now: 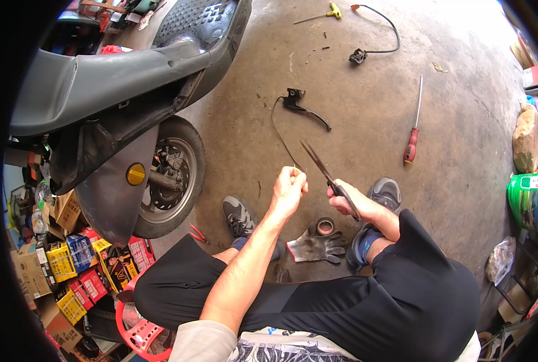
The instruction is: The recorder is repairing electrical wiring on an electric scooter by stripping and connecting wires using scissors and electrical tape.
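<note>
My left hand (289, 186) is closed in a pinch on a thin dark cable (286, 142), and a small yellowish end shows at the fingertips. That cable runs up to a black brake lever (305, 108) lying on the concrete floor. In my right hand (352, 199) is a pair of dark-handled scissors (323, 169), gripped by the handles. Their long blades stand slightly apart and point up and to the left, just right of the cable. No contact between blades and cable can be made out.
A grey scooter (112, 90) with its wheel (175, 175) stands at left. On the floor lie a red screwdriver (411, 145), a yellow-handled tool (334, 11), a wired connector (358, 57), a glove (314, 246), a tape roll (325, 226) and red-handled pliers (198, 233). Boxes (91, 286) crowd the lower left.
</note>
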`<action>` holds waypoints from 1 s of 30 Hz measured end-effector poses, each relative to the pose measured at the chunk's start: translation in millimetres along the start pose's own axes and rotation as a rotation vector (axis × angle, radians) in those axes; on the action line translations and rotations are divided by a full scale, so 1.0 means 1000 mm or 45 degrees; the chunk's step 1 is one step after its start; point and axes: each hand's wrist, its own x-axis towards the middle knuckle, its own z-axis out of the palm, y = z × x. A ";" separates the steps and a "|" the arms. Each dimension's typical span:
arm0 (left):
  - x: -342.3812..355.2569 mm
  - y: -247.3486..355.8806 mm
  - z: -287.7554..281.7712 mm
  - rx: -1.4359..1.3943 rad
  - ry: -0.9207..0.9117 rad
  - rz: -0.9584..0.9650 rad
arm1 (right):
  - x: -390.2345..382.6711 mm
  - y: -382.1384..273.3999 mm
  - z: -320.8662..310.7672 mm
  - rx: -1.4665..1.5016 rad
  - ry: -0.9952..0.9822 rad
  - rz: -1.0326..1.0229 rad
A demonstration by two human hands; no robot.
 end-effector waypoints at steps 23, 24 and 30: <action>0.004 -0.007 -0.002 0.586 0.076 0.228 | -0.001 -0.008 0.004 -1.163 0.301 -0.175; 0.004 -0.007 -0.002 0.586 0.077 0.227 | 0.000 -0.007 0.004 -1.135 0.291 -0.179; 0.003 -0.010 -0.001 0.591 0.081 0.241 | 0.000 -0.001 0.001 -1.099 0.279 -0.216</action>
